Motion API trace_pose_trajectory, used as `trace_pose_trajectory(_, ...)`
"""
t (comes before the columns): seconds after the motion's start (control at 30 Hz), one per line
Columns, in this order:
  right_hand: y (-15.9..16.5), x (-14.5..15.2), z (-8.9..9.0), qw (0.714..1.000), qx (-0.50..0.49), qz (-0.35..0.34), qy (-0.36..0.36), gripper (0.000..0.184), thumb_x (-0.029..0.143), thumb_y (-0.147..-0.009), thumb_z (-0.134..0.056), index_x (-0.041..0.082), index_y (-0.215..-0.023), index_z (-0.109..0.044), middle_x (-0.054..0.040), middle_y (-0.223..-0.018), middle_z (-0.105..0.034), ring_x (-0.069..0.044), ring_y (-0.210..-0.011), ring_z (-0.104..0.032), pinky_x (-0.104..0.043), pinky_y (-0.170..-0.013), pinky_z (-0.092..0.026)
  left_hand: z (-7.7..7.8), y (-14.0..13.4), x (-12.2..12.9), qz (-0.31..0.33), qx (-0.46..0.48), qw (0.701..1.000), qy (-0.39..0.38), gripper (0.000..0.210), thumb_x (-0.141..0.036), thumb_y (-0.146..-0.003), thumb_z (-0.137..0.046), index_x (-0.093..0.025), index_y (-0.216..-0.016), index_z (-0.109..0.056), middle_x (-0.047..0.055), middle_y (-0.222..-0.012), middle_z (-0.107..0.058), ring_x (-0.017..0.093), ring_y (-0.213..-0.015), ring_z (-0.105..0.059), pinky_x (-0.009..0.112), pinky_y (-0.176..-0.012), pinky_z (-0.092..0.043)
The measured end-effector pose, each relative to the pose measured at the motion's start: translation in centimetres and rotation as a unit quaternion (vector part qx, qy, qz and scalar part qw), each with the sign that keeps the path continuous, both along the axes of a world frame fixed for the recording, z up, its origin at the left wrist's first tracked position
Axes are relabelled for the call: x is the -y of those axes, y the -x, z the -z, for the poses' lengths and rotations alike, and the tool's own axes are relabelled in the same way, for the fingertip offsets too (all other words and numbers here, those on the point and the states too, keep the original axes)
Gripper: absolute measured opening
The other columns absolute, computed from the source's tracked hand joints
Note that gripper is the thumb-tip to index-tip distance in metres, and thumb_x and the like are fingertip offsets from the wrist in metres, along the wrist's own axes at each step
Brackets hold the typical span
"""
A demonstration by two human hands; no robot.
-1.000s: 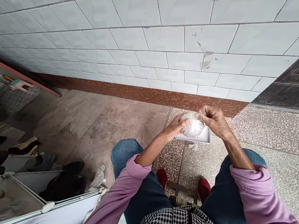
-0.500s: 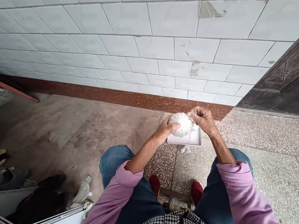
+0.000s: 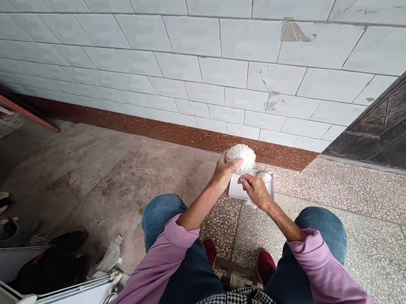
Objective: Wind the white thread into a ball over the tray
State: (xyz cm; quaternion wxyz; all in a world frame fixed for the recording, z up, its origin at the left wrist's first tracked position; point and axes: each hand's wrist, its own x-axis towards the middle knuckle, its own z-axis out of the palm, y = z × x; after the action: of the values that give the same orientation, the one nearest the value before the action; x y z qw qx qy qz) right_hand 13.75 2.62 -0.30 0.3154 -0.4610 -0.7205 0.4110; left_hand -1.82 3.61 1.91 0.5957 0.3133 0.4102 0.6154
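My left hand (image 3: pixel 225 169) is wrapped round the lower left side of a white ball of yarn (image 3: pixel 241 157), its thumb across the front. The ball has fine strands running over its surface. Just below it is my right hand (image 3: pixel 256 188), fingers curled and pressed together; what they pinch, if anything, is too small to make out. Beneath both hands lies a shallow white tray (image 3: pixel 235 191) on the floor, partly hidden by the right hand. A small white bundle (image 3: pixel 265 176) rests at the tray's back right, and a white tuft (image 3: pixel 251 204) shows at its front edge.
A tiled wall (image 3: pixel 199 67) with a brown base strip (image 3: pixel 175 136) stands close ahead. There is a dark door (image 3: pixel 397 123) at the right. At the lower left, a rack (image 3: pixel 67 298) holds dark items beside a clear plastic bottle (image 3: pixel 111 254). My knees flank the tray.
My right hand has come from the ball's upper right side down to below it. The ball in my left hand has shifted slightly up and left. The view has tilted a little.
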Motion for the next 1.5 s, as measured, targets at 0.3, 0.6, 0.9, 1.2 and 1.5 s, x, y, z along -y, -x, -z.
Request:
trace_pose_trajectory(0.3,-5.5,-1.0,-6.7,0.99,0.024,-0.129,-0.055,0.039,0.046,-0.103,-0.06,0.019,-0.076,-0.065,-0.0008,-0.07,-0.059,-0.015,-0.064,-0.05,-0.029,-0.064,-0.036,1.5,1.5,-0.7,0.007,-0.162,0.986,-0.041,0.086,-0.042,-0.047,-0.102,-0.023,-0.124,-0.067,0.008,-0.124,-0.074,0.03,-0.12,-0.067,0.039,-0.106,-0.05)
trace_pose_trajectory(0.6,-5.6,-3.3,-9.2,0.99,-0.022,-0.104,-0.087,0.048,0.057,-0.1,-0.069,0.019,-0.073,-0.06,0.0015,-0.066,-0.051,-0.012,-0.062,-0.042,-0.03,-0.061,-0.032,0.4,0.5,0.7,0.215,-0.077,0.973,0.027,0.084,-0.051,-0.059,-0.098,-0.02,-0.13,-0.065,0.012,-0.124,-0.075,0.03,-0.117,-0.07,0.041,-0.102,-0.053)
trace_pose_trajectory(0.9,-5.4,-3.8,-6.8,0.992,-0.078,-0.08,-0.066,0.042,0.054,-0.099,-0.072,0.019,-0.078,-0.062,0.0017,-0.069,-0.053,-0.012,-0.064,-0.045,-0.028,-0.06,-0.034,0.0,-0.5,0.9,0.227,-0.052,0.972,0.043,0.084,-0.05,-0.059,-0.099,-0.017,-0.13,-0.067,0.013,-0.126,-0.076,0.03,-0.117,-0.072,0.04,-0.101,-0.054)
trace_pose_trajectory(1.2,-6.1,-5.4,-4.4,0.976,-0.214,-0.029,0.032,0.053,0.065,-0.086,-0.085,0.02,-0.075,-0.06,0.0049,-0.062,-0.048,-0.009,-0.052,-0.041,-0.024,-0.048,-0.033,-0.6,-0.5,1.4,0.238,0.022,0.97,0.038,0.079,-0.053,-0.059,-0.096,-0.017,-0.124,-0.071,0.015,-0.12,-0.078,0.035,-0.118,-0.073,0.045,-0.101,-0.057)
trace_pose_trajectory(1.5,-3.4,-4.1,-2.1,0.986,-0.16,0.041,0.028,0.056,0.069,-0.087,-0.072,0.023,-0.066,-0.049,0.0031,-0.055,-0.051,-0.01,-0.046,-0.043,-0.023,-0.045,-0.034,-1.2,-0.1,0.9,0.148,0.117,0.982,0.006,0.077,-0.063,-0.063,-0.094,-0.018,-0.121,-0.072,0.016,-0.134,-0.074,0.041,-0.148,-0.055,0.053,-0.12,-0.048)
